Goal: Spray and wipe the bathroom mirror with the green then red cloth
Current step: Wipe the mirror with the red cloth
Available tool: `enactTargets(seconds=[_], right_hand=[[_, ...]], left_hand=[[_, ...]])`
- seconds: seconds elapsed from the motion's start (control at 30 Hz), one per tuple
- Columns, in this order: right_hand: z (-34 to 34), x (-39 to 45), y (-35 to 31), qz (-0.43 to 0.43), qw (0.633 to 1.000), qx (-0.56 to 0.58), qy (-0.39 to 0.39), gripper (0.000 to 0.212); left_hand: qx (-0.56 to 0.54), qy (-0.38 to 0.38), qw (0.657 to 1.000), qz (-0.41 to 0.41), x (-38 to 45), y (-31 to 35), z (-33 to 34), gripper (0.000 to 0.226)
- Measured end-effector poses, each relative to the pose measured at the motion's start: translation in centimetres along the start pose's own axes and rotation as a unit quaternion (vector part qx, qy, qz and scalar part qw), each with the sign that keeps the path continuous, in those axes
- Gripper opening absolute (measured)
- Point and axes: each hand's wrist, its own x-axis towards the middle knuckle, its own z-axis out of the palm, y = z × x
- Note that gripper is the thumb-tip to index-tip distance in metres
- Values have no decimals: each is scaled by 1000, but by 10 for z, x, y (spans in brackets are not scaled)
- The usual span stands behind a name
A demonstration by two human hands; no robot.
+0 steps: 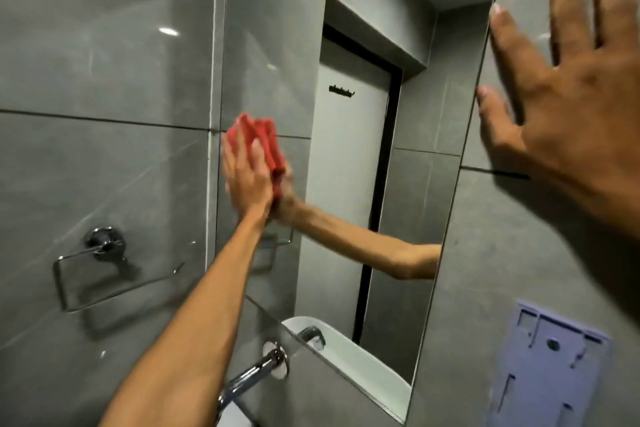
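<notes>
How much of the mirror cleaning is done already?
It looks like the last part. The left hand presses the red cloth flat against the left edge of the mirror, so the green-cloth step seems finished; no green cloth or spray bottle shows. The right hand is spread open by the mirror's right edge. The rest of the glass probably still needs the red cloth.

Two bare hands, no gloves, rings or watch seen. Left hand [247,177] on a long, lean forearm, bare to the frame edge, no sleeve. Right hand [568,104] large, motion-blurred; short pale nails; wrist bare, no cuff.
</notes>
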Motion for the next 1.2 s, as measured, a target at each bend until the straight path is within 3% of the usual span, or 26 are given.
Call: enactTargets(seconds=[0.13,0.3,0.5,0.7,0.83,0.97,1.03,1.13,1.2], right_hand=[[-4,0,1,-22,1000,10,-8,73],[-27,4,1,-35,998,20,-39,71],[-53,5,-4,-53,992,18,-112,69],[-77,3,15,-48,970,194,-138,63],[-93,11,34,10,901,391,-189,63],[-113,40,55,198,776,588,-116,76],[-125,57,71,308,715,624,-64,88],[-143,66,96,334,655,675,-56,106],[-155,63,108,326,640,692,-80,90]], left_hand=[[2,11,982,-189,-110,-91,-29,55],[-35,22,973,-227,-222,-40,-24,73],[-98,-4,983,-157,-301,58,-6,75],[-152,-37,987,40,-235,146,21,75],[-162,-78,961,209,-129,253,47,86],[-188,-110,923,316,-52,358,60,99],[-214,-110,886,397,-47,381,62,101],[-282,-128,818,484,-74,394,60,101],[-319,-157,782,513,-105,400,54,100]])
